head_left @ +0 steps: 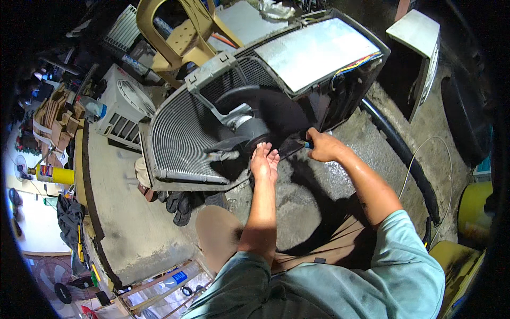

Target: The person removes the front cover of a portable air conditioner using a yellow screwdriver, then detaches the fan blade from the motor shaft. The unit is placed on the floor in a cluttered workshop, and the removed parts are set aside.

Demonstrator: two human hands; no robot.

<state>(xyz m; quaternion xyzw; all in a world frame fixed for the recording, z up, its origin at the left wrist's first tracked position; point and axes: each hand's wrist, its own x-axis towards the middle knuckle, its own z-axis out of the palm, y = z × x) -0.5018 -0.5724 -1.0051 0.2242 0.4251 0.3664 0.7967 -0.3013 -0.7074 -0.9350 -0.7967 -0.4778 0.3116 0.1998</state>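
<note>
Nearest us, our teal shirt (340,287) & tan trousers (319,247) fill the bottom, w/ both forearms reaching fwd. Our L hand (264,164) is palm up, fingers loosely bent, right at the hub of the black fan (232,145); can't tell if it grips anything there. Our R hand (325,146) is closed around a small tool (308,144) w/ blue on it, pointed L toward the fan; its tip is lost in the dark. The fan & its round grey motor (253,129) sit inside the opened A/C unit (150,159), on the concrete floor (297,204) in front of us, motor fixed to a metal bracket (204,101). Ribbed coil (178,127) curves round the L side; white panel (321,53) at upper R, coloured wires (358,64) along its edge. Black hose (396,138) runs down to our R. Farther off: another white A/C unit (118,101), L, & a tan plastic chair (183,42) behind the opened one.
</note>
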